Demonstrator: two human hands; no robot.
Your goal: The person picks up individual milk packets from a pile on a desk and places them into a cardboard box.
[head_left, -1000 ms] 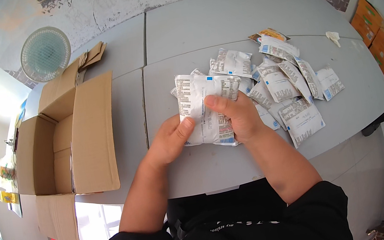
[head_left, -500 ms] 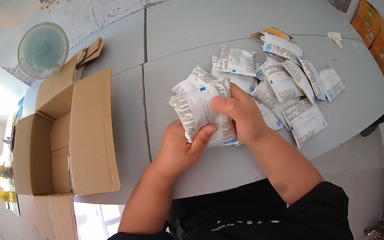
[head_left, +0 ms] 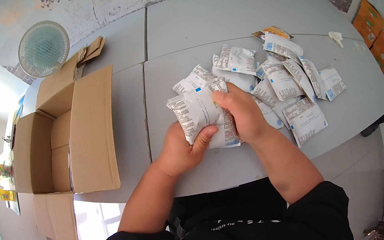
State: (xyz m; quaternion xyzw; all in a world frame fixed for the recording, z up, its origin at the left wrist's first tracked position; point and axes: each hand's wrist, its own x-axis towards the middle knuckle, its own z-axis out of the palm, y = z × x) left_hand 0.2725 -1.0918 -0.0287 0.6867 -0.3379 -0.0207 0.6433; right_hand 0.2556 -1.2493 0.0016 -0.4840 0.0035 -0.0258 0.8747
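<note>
Between my two hands is a puffy white packet point(head_left: 200, 112) with grey print and a small blue square near its top edge. My left hand point(head_left: 182, 145) grips it from the lower left, thumb across the front. On the other side my right hand point(head_left: 244, 113) pinches the right edge, its thumb near the top; the fingers behind are hidden. A part with grey print shows below my thumbs; I cannot tell if it is a second packet. Just beyond and to the right lies a loose heap of similar white packets point(head_left: 282, 82), several overlapping.
An open cardboard box point(head_left: 94, 132), flaps spread, stands to the left. Behind it are folded cardboard pieces point(head_left: 93, 49) and a round fan point(head_left: 44, 48). A crumpled tissue point(head_left: 336, 38) lies on the grey table point(head_left: 196, 26) at right. Orange cartons point(head_left: 379, 48) stand past the right edge.
My right thumb has shifted slightly, and the packet's top has tilted a little to the left. Both hands keep their hold; the heap stays as it was.
</note>
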